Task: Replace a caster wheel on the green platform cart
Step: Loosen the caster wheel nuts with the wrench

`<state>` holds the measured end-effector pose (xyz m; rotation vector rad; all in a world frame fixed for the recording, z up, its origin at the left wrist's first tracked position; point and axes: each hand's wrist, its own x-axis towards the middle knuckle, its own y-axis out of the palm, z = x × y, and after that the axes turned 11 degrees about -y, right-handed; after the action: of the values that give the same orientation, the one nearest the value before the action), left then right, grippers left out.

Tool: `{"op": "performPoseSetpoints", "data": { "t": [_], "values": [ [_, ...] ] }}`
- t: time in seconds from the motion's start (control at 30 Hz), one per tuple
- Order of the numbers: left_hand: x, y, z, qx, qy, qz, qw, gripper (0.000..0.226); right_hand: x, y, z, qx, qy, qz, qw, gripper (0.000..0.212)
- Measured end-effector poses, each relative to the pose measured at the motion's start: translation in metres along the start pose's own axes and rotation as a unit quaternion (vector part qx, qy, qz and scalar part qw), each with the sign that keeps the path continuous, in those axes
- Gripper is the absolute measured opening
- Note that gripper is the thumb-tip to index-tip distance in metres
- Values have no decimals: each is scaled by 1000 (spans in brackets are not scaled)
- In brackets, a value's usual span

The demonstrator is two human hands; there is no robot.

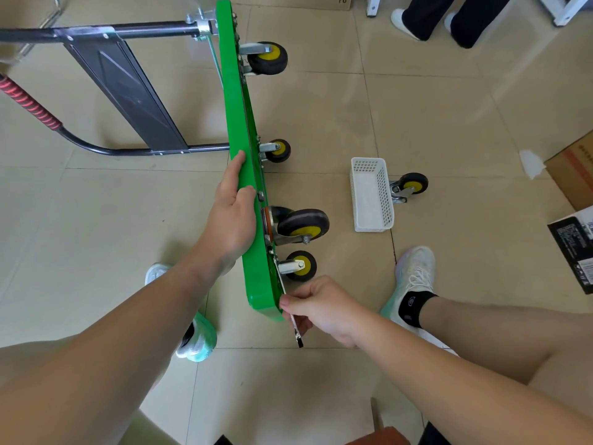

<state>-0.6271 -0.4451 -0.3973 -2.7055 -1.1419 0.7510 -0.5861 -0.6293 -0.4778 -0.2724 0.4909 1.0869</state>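
Observation:
The green platform cart (239,130) stands on its side edge on the tiled floor, its underside facing right. Several black casters with yellow hubs stick out to the right; the largest caster (301,224) sits near my hands, and a smaller caster (300,265) is just below it. My left hand (232,213) grips the cart's upper edge, thumb on the underside. My right hand (316,305) pinches a thin metal wrench (296,329) at the cart's near corner, its head reaching up toward the smaller caster's mounting plate. A loose caster (409,186) lies on the floor.
A white perforated basket (372,195) lies beside the loose caster. The cart's folded black handle (122,81) with a red grip extends left. Cardboard boxes (574,171) sit at the right edge. Another person's legs (449,17) stand at the top right. My own feet flank the cart.

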Motion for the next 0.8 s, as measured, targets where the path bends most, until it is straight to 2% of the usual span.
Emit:
{"op": "performPoseSetpoints", "data": {
  "t": [0.17,0.27,0.3,0.37,0.53,0.63,0.8],
  "values": [
    [0,0,0,-1,-5,-5,1000,59,17,-5,-19,-125,-19,11,992,30],
    [0,0,0,-1,-4,-5,1000,59,34,-6,-30,-169,-32,2,985,13],
    [0,0,0,-2,-5,-5,1000,59,40,-6,-33,-177,-34,-1,984,19],
    [0,0,-1,-3,-3,-4,1000,62,47,-8,-37,-188,-38,-4,981,25],
    [0,1,-2,-1,-5,1,1000,67,41,-15,-49,-182,-36,-2,983,24],
    [0,1,-2,4,-7,-2,1000,63,20,-21,-50,-204,-29,-16,978,17],
    [-4,0,-5,7,-19,3,1000,67,-26,-28,-21,-171,-29,-3,985,25]
  ]
}}
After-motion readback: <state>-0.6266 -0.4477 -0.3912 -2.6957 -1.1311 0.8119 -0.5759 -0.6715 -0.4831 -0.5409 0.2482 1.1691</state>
